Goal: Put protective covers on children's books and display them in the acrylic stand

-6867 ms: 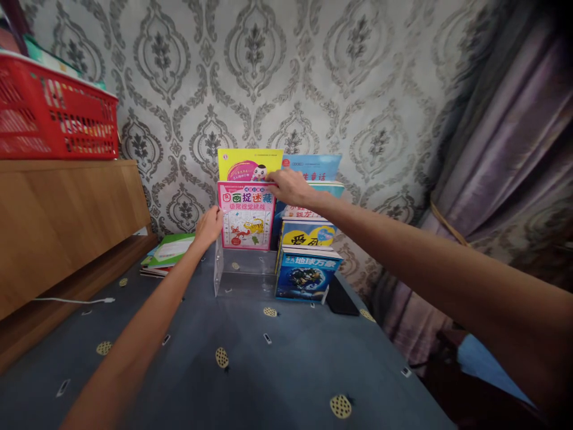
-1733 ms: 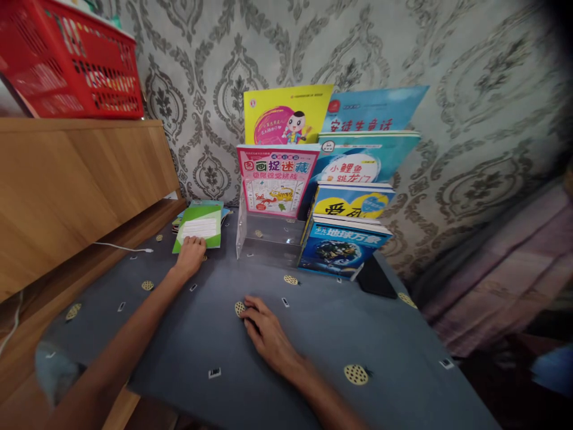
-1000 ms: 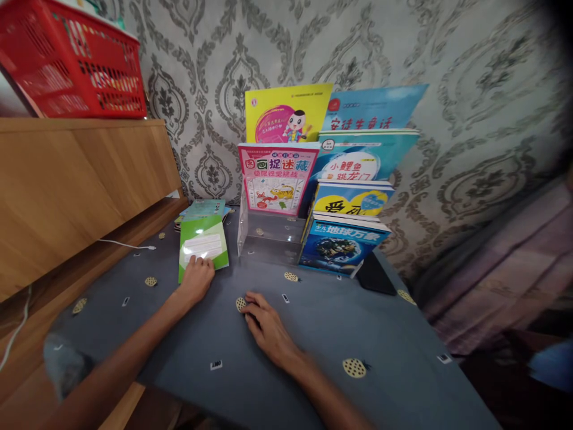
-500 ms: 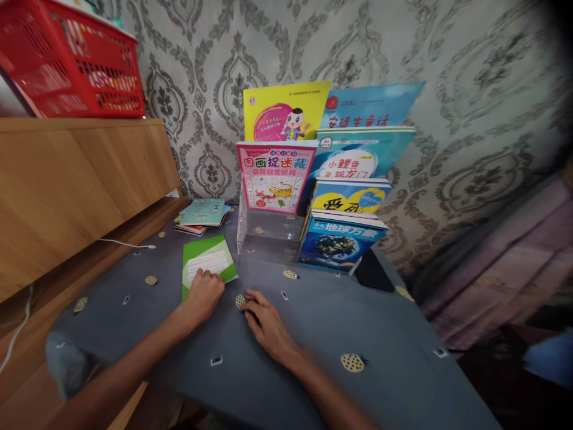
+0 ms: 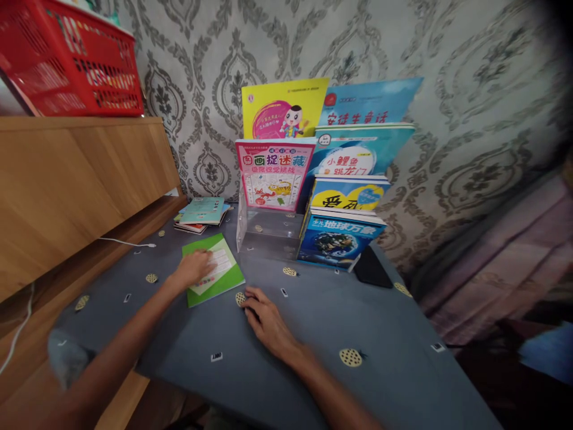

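A thin green book (image 5: 217,286) with a pale panel on its cover lies flat on the table. My left hand (image 5: 196,267) is over the left part of that cover; motion smears its fingers, so their grip is unclear. To the right of the book, my right hand (image 5: 268,321) rests on the tablecloth. Its fingers are loosely bent and apart, with nothing in them. Behind both hands stands a clear book rack (image 5: 268,245). A pink picture book (image 5: 273,179) leans in its left side, and an earth-cover book (image 5: 338,242) fronts the right side.
Several small books (image 5: 203,211) are stacked at the back left, near a white cable (image 5: 128,242). A wooden cabinet (image 5: 85,185) carrying a red basket (image 5: 96,65) borders the left. A dark flat object (image 5: 372,269) lies right of the rack. Grey cloth (image 5: 295,394) covers the table.
My left hand has shifted left and slightly away from me across the green book. The book has turned a little, its near right corner now further right. My right hand stays put.
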The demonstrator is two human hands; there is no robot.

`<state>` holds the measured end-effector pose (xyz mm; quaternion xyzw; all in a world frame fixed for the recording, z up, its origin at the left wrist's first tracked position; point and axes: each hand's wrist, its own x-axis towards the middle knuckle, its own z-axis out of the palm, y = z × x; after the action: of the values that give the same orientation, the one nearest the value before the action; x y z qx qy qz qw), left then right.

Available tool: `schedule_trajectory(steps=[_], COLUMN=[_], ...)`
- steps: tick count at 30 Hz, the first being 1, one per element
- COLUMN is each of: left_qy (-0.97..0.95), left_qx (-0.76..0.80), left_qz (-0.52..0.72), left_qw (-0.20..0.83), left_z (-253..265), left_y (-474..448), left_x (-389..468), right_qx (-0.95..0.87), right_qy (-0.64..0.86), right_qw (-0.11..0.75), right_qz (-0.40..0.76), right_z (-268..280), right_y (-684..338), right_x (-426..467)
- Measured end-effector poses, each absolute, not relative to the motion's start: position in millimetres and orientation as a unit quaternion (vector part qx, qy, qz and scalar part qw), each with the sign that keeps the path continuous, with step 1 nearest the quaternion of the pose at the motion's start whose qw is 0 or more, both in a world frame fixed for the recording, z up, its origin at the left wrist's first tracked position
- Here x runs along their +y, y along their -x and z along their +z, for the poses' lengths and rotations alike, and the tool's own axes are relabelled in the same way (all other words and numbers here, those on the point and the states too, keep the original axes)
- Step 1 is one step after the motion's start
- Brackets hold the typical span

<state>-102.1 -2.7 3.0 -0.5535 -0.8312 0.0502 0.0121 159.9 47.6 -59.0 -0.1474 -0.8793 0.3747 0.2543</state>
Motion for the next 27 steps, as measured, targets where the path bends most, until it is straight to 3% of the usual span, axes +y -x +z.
schedule_trajectory(steps=[12,27], left_qy=[0.505,0.520], left_qx=[-0.862,-0.851], left_qz=[0.047,0.071], left_qw=[-0.021,0.014], left_z=[-8,1], left_y=[169,109], left_x=[16,-16], right_qx=[-0.886,-0.903], right_qy=[0.146,0.159], right_qw=[0.262,0.349], right_qz=[0.354,0.193], right_z=[-63,-48], right_y=[-159,-168], right_x=[48,39])
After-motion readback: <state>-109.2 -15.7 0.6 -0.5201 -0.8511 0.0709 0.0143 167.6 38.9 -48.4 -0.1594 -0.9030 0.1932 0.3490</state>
